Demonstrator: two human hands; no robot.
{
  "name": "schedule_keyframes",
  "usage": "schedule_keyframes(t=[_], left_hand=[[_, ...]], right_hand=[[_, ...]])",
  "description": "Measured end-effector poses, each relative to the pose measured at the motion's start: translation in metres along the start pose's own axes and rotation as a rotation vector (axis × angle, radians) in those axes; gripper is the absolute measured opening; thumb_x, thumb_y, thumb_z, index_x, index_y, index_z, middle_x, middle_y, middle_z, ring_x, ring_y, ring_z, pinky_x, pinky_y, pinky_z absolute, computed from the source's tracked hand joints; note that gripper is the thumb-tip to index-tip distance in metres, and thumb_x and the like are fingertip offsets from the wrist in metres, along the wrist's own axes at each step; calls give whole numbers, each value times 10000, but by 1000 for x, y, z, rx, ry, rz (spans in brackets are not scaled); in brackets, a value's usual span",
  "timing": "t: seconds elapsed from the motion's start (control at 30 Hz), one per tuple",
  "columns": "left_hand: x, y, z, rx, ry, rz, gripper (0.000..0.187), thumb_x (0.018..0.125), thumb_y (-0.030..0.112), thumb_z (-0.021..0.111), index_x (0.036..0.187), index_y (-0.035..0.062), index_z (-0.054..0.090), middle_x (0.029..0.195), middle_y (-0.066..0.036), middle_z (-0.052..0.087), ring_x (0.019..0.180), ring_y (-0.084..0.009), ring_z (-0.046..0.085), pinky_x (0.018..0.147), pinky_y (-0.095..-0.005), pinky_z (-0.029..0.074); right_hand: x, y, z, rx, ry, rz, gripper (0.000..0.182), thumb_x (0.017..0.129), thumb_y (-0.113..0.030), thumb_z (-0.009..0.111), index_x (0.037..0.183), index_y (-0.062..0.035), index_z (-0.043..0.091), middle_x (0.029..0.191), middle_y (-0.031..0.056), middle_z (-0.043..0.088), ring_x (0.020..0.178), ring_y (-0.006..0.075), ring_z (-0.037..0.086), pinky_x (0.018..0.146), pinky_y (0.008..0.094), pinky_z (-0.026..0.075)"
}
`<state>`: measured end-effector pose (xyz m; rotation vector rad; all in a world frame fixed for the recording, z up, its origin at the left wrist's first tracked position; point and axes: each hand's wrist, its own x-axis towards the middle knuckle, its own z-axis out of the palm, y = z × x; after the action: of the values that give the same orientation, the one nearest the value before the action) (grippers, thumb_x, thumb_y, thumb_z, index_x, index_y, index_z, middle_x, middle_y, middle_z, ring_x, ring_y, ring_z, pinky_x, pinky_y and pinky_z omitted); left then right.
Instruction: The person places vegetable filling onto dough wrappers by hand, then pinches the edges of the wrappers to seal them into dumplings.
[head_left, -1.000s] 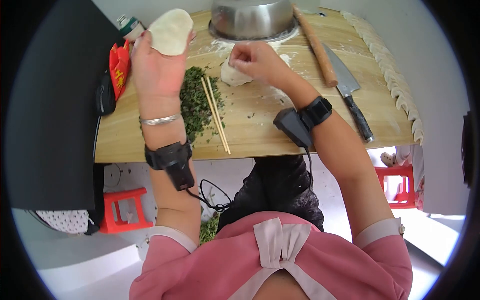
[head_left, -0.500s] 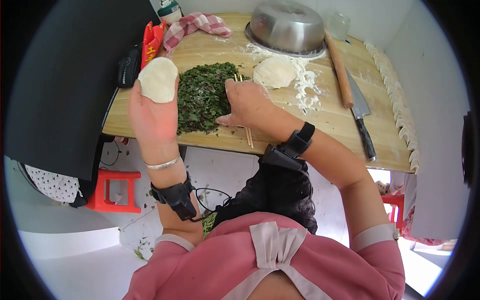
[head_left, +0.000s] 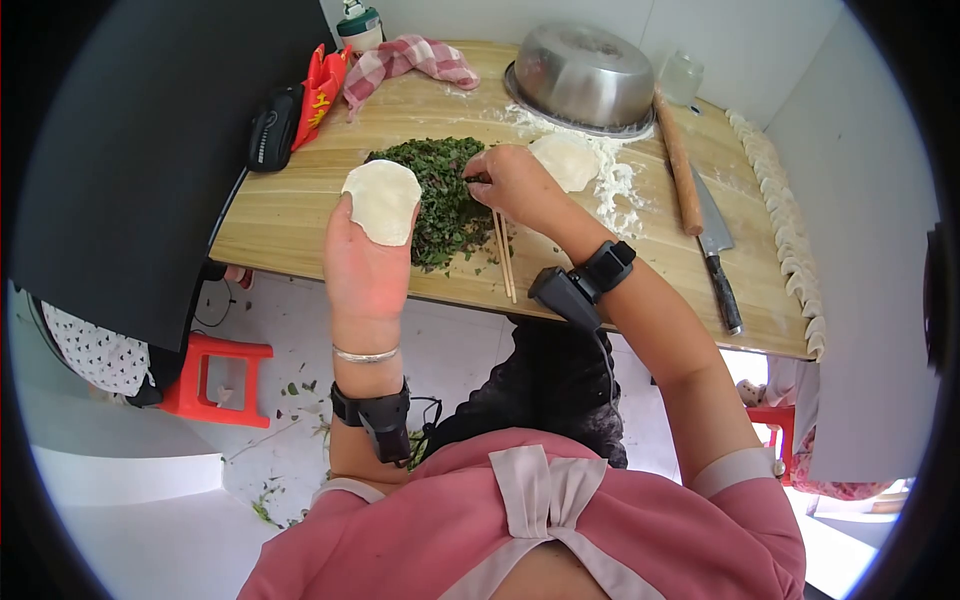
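Note:
A round, flat dough wrapper [head_left: 383, 203] lies across the fingers of my left hand [head_left: 368, 265], its edge held by the thumb. Just right of it is a heap of chopped greens [head_left: 432, 165] on the wooden table. At the heap's right side, my right hand [head_left: 515, 185] is closed in a pinch around a small dark clump of the greens. A pair of chopsticks [head_left: 504, 262] lies below that hand, pointing toward the table's front edge. Behind the right wrist sits a stack of pale dough rounds [head_left: 566, 160], partly hidden.
An upturned metal basin [head_left: 585, 78] stands at the back, with spilled flour [head_left: 620, 190] near it. A rolling pin [head_left: 680, 165] and a knife [head_left: 718, 250] lie to the right. Folded dumplings [head_left: 785, 215] line the right edge. A checked cloth [head_left: 415, 65] lies back left.
My left hand has brought the wrapper rightward, closer to the greens. My right hand has lifted off the chopsticks and heap, its fingers now pinched on some greens.

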<state>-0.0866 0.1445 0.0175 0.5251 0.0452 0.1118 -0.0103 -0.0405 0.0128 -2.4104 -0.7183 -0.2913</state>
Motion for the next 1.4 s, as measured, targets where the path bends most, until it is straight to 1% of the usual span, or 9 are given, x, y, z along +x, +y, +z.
schedule_keyframes(t=[0.1, 0.3, 0.47, 0.6, 0.87, 1.17, 1.23, 1.37, 1.4], left_hand=[[0, -3, -3, -13, -9, -20, 390, 988, 211, 305, 1282, -22, 413, 1306, -165, 489, 1213, -307, 472, 1048, -467, 372], [3, -13, -4, -61, -8, -87, 380, 984, 224, 316, 1253, -18, 435, 1282, -164, 508, 1190, -311, 487, 1035, -474, 377], [11, -30, 5, -242, -219, -273, 396, 981, 238, 308, 1256, -20, 429, 1292, -175, 493, 1206, -307, 467, 1065, -463, 333], [10, -37, 21, -197, -120, -300, 420, 984, 240, 270, 1296, -18, 382, 1306, -165, 463, 1240, -289, 427, 1081, -452, 314], [9, -46, 20, -204, -178, -360, 400, 981, 259, 261, 1232, 2, 436, 1208, -129, 518, 1132, -252, 504, 1004, -418, 401], [10, -48, 16, -198, -130, -361, 414, 982, 272, 268, 1236, -8, 436, 1223, -151, 519, 1139, -291, 507, 1006, -454, 401], [7, -46, 15, -201, -102, -352, 406, 982, 270, 278, 1230, -6, 444, 1219, -153, 525, 1136, -294, 511, 1004, -456, 405], [-1, -37, 5, -188, -62, -278, 374, 979, 254, 312, 1210, 1, 465, 1204, -151, 539, 1135, -295, 516, 1006, -453, 409], [-1, -35, 3, -196, -50, -261, 365, 979, 247, 320, 1204, 1, 470, 1204, -149, 541, 1137, -293, 516, 1009, -451, 409]], right_hand=[[4, 1, -5, 64, -58, 36, 194, 735, -99, 654, 898, 4, 682, 821, 197, 658, 794, 347, 632, 741, 404, 493], [17, -3, -24, 134, 5, 26, 224, 757, -117, 672, 946, 3, 677, 661, 114, 622, 583, 156, 564, 575, 303, 458], [18, -33, -34, 109, -47, -62, 245, 752, -114, 671, 966, 3, 668, 707, 146, 639, 617, 235, 599, 608, 335, 480], [12, -30, -28, -93, -51, -302, 266, 745, -88, 654, 997, -5, 657, 796, 168, 653, 689, 315, 619, 662, 367, 498], [12, -42, -53, -55, -278, -81, 230, 752, -72, 643, 972, -10, 667, 777, 162, 652, 700, 280, 625, 667, 358, 495], [24, -31, -58, 184, -174, -118, 151, 770, -77, 637, 878, 23, 672, 692, 123, 643, 602, 188, 615, 606, 293, 490], [29, -28, -54, 174, 16, -113, 141, 769, -89, 651, 847, 26, 673, 637, 103, 617, 570, 165, 594, 592, 289, 487], [32, -15, -42, -2, 41, 44, 123, 764, -92, 659, 843, 2, 665, 649, 108, 614, 599, 220, 599, 619, 338, 493], [34, 6, -21, -79, 102, -215, 112, 768, -90, 650, 844, -8, 655, 672, 119, 615, 647, 253, 603, 649, 370, 488]])
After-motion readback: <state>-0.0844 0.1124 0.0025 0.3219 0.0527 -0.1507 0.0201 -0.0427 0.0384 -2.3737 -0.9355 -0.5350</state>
